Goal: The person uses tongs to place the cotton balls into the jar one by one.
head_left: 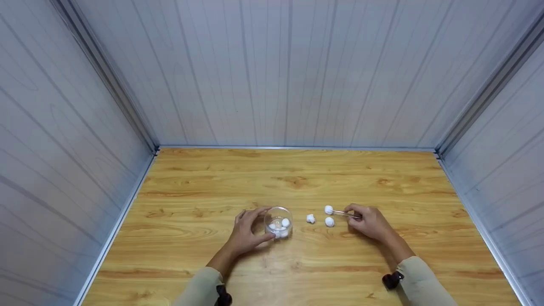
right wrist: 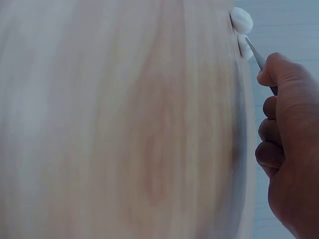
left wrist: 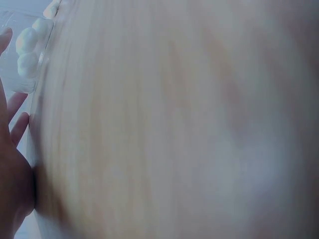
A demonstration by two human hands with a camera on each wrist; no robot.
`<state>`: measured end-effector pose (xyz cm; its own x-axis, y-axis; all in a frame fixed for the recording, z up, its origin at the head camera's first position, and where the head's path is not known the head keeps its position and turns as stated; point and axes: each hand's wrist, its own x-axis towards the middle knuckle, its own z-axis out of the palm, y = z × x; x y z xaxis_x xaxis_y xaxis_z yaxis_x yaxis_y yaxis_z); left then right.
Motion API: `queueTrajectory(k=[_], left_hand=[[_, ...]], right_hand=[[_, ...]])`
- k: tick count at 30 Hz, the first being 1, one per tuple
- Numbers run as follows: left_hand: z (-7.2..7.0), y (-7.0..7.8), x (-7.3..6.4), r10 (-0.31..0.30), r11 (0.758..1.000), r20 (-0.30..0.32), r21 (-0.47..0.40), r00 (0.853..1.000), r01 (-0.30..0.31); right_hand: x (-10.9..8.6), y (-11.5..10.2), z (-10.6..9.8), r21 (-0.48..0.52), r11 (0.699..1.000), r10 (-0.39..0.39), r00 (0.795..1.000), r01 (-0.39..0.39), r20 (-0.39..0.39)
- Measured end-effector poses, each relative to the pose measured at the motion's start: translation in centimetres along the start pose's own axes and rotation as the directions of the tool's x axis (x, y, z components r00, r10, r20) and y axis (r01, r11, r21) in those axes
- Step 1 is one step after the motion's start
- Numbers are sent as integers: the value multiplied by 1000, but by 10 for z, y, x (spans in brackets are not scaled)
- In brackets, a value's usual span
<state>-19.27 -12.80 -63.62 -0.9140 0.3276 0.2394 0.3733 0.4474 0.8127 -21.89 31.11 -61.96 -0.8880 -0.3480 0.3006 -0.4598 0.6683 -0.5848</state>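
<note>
My left hand (head_left: 246, 231) grips a clear round jar (head_left: 278, 212) between thumb and fingers, on the wooden table. Several white cotton balls (head_left: 285, 222) lie inside it, and the left wrist view shows them through the clear wall (left wrist: 26, 50). To the right, my right hand (head_left: 370, 222) pinches a pair of metal tweezers (head_left: 345, 213), with the other fingers curled in. The tweezer tips are right at a cotton ball (head_left: 328, 209). Just in front of it lies a second cotton ball (head_left: 329, 222). A lumpier cotton piece (head_left: 310, 218) sits between these and the jar.
The wood-grain table (head_left: 297, 182) meets a pale panel wall (head_left: 272, 85) at the back. Side panels rise at the left (head_left: 63, 148) and the right (head_left: 501, 170). Dark wrist devices (head_left: 392, 280) are strapped at both sleeves.
</note>
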Motion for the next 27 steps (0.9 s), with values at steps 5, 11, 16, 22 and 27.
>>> queueTrajectory(k=[5,11,16,22,27], left_hand=[[0,0,0,-4,1000,3,10,1000,4],[0,-1,1,-9,1000,2,15,1000,9],[0,-1,-1,-16,1000,1,11,1000,16],[0,-2,-1,-10,1000,-1,14,1000,10],[-1,-1,-1,-7,1000,-3,14,1000,7]], right_hand=[[1,0,0,16,1000,-3,1000,3,22],[2,1,0,26,1000,-4,1000,4,28],[1,1,2,31,999,-14,1000,13,22],[1,2,2,53,998,-35,999,35,1],[2,3,2,59,998,-32,999,33,-23]])
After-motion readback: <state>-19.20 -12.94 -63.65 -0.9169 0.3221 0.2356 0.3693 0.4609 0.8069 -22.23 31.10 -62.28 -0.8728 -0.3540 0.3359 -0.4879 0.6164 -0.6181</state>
